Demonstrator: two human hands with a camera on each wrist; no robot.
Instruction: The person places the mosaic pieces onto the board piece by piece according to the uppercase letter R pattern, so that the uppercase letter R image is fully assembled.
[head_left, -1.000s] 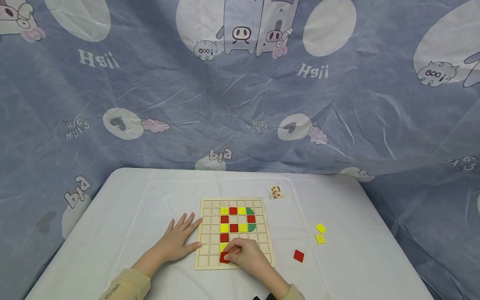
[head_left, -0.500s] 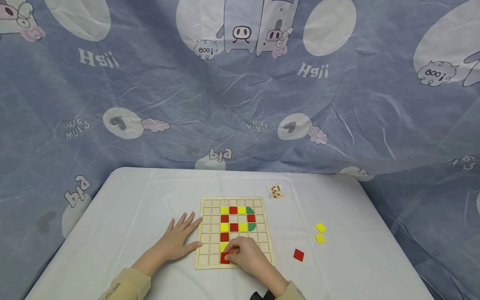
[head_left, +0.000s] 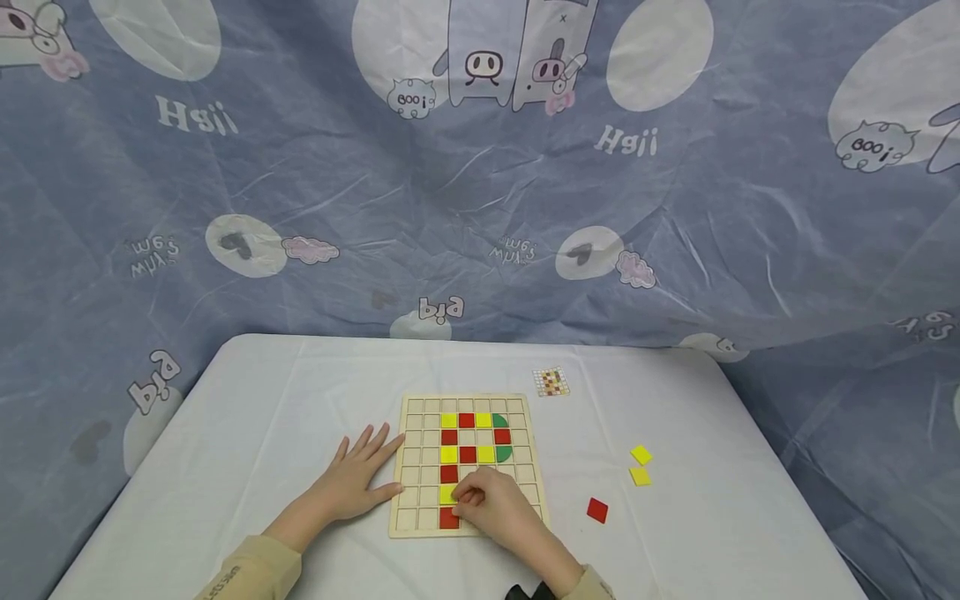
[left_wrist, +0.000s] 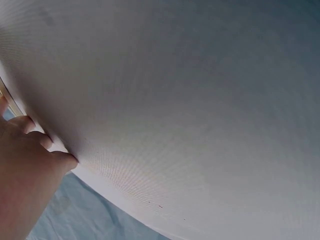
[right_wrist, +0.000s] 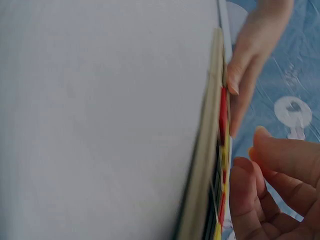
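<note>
A square wooden grid board [head_left: 408, 467] lies on the table, with red, yellow and green tiles in its cells. My left hand [head_left: 356, 482] lies spread at its left side, thumb and a fingertip at the edge. In the left wrist view its fingers [left_wrist: 40, 137] rest along the board's side. My right hand [head_left: 497, 504] hovers over the lower cells, fingers loosely bent. The lowest red tile [head_left: 447, 518] lies in the bottom row below a yellow tile [head_left: 447, 494], a fingertip close to its right edge. In the right wrist view no tile shows between the fingers [right_wrist: 243, 192].
A loose red tile [head_left: 597, 510] and two yellow tiles [head_left: 641, 466] lie right of the board on the white tabletop [head_left: 322, 379]. A small pattern card [head_left: 552, 382] lies beyond the board's far right corner. A printed grey-blue cloth [head_left: 480, 200] hangs behind.
The lowest red tile, earlier under the right fingertips and slightly askew, now lies square in its bottom-row cell. The right hand has drawn slightly up and right off it. The left hand stays put.
</note>
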